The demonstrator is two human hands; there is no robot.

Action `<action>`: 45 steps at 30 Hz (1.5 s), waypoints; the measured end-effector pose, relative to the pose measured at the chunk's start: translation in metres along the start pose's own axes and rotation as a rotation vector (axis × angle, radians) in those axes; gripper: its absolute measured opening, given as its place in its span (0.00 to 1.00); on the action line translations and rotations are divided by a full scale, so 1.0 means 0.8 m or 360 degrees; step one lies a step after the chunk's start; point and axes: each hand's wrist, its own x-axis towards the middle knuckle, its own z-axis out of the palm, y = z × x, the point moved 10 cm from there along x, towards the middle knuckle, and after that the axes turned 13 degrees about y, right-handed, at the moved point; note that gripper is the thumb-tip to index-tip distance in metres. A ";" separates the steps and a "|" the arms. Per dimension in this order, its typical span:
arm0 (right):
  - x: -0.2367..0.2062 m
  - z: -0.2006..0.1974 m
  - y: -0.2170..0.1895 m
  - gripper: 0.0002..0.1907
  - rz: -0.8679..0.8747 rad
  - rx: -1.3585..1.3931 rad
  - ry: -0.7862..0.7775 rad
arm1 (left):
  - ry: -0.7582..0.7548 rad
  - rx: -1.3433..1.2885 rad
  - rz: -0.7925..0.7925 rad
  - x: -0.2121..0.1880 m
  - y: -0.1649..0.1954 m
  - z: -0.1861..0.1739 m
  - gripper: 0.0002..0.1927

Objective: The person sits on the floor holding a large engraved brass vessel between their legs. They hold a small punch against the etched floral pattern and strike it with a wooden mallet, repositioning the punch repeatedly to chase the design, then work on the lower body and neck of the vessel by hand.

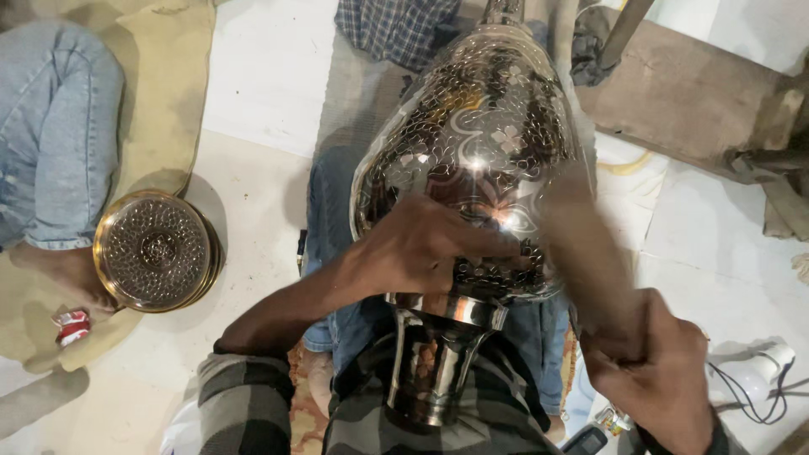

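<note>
Brass vase (484,143), engraved, across the lap: best braced firmly with spread left hand (421,248) pressed flat on its belly, right hand (653,371) clenched around a blurred tool.

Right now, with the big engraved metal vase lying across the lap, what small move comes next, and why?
Probably another short stroke down the big engraved silver-and-black metal vase: the left hand braces its lower belly, while the right hand, motion-blurred and fisted, sits beside its right flank. What it grips is unclear.

Large engraved metal vase (476,152), shiny, dark floral pattern, lying tilted across lap, flared neck toward wearer.
</note>
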 end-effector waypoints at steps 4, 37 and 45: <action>-0.022 0.005 0.040 0.19 0.0234 0.0107 0.0273 | 0.0183 -0.0178 0.0113 0.011 0.019 -0.023 0.12; -0.004 0.054 0.047 0.20 0.0460 0.0310 -0.0079 | 0.0373 -0.0362 -0.0430 0.039 0.015 -0.044 0.28; 0.077 -0.004 -0.017 0.17 0.0161 0.0258 -0.0335 | 0.0284 -0.0242 -0.0343 0.039 0.008 -0.040 0.29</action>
